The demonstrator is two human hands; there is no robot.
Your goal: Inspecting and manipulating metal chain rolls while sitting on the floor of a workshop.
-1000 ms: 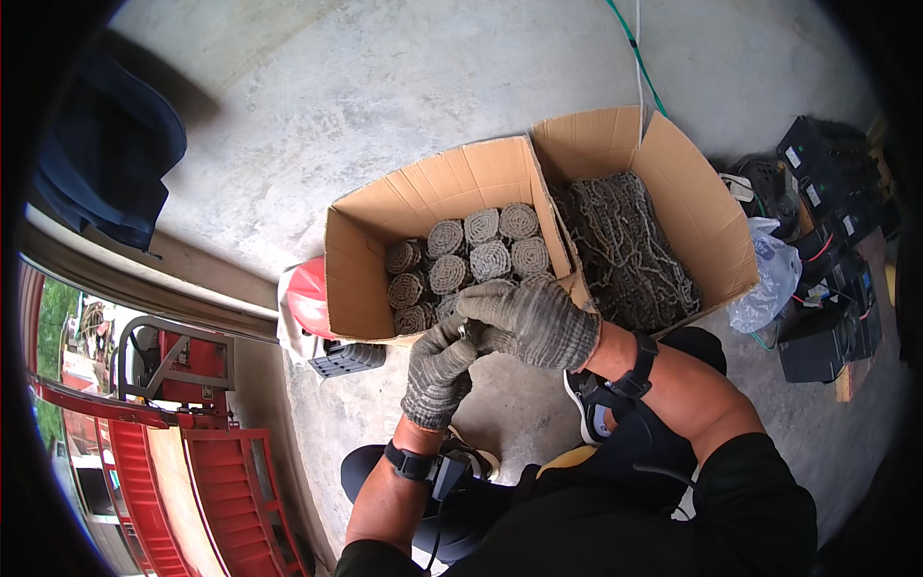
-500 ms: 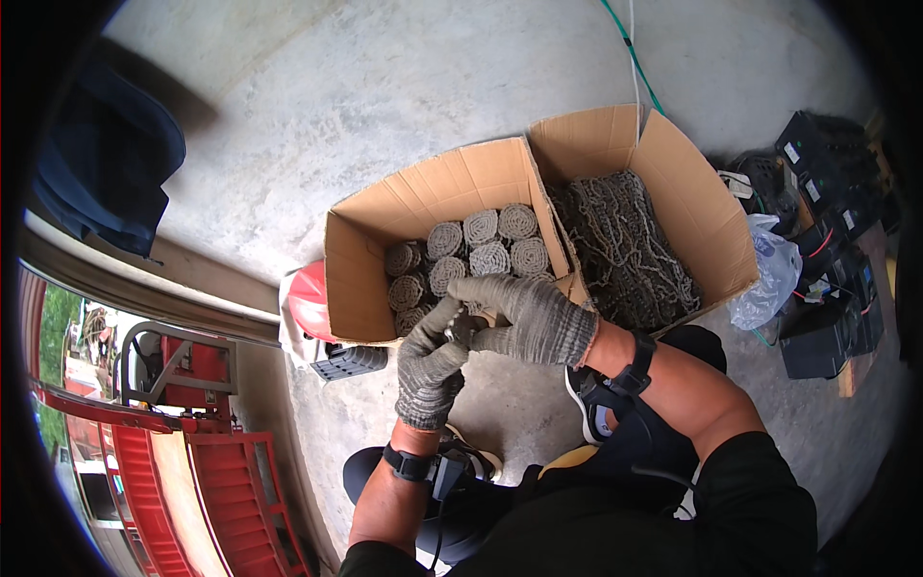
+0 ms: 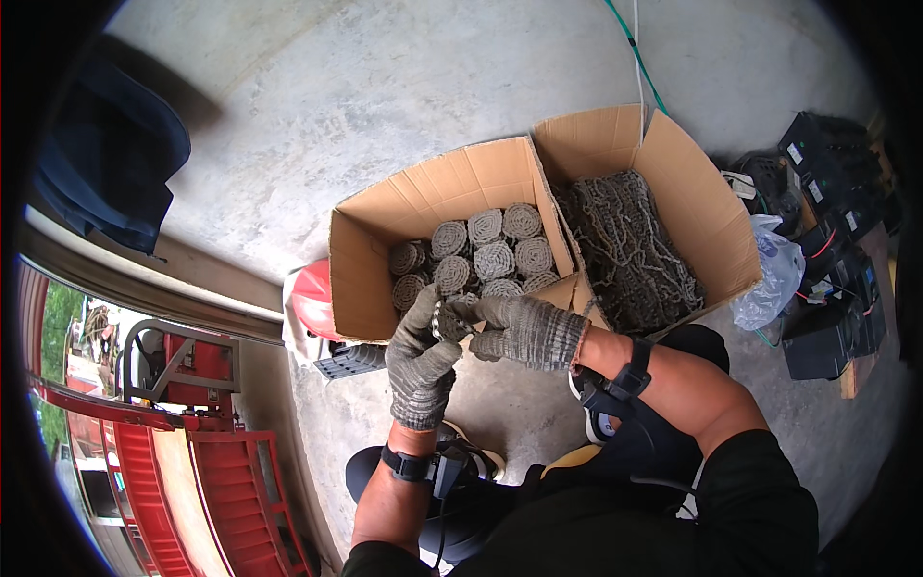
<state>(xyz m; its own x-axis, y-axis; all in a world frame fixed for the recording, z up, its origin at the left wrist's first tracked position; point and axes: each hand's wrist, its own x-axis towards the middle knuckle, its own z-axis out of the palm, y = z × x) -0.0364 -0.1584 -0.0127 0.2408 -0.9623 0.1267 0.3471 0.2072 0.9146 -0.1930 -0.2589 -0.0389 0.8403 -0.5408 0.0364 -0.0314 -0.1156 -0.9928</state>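
Note:
Both my hands wear grey knit gloves and meet in front of the boxes. My left hand (image 3: pixel 419 370) is closed around a small coil of metal chain (image 3: pixel 448 323), part of which shows between thumb and fingers. From the right, my right hand (image 3: pixel 534 332) pinches the same chain at the coil's edge. Just beyond them, the left cardboard box (image 3: pixel 442 197) holds several tightly rolled chains (image 3: pixel 494 260) standing side by side. Long dark chains (image 3: pixel 630 245) lie loose in a heap in the right cardboard box (image 3: pixel 707 207).
Black batteries (image 3: pixel 822 332) and a clear plastic bag (image 3: pixel 774 269) are at the right. A red rounded object (image 3: pixel 312 298) and a black plastic crate (image 3: pixel 351 361) sit left of the boxes. Dark cloth (image 3: pixel 111 159) hangs at upper left, and red machinery (image 3: pixel 226 490) stands outside.
My right hand has slid down slightly and its fingers have drawn in toward the coil's edge. More of the chain shows in my left hand now.

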